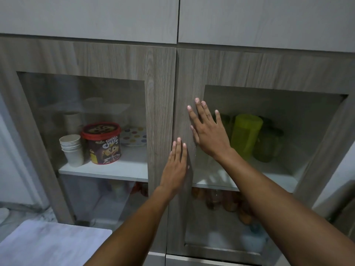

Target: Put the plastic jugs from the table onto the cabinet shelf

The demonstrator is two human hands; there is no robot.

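Two plastic jugs stand on the white cabinet shelf (pixel 272 181) behind the right glass door: a light green jug (pixel 245 135) and a darker green jug (pixel 268 144) to its right. My right hand (pixel 208 131) lies flat, fingers spread, on the wooden frame of the right door (pixel 184 93). My left hand (pixel 175 166) presses flat on the same frame at the seam between the two doors. Neither hand holds anything. Both doors look closed.
Behind the left glass door (pixel 86 116) stand stacked paper cups (pixel 72 148), a Choco Chips tub (pixel 102 143) and a dotted plate (pixel 134 136). Jars (pixel 221 200) fill the lower right shelf. A pale table corner (pixel 48 244) is at the lower left.
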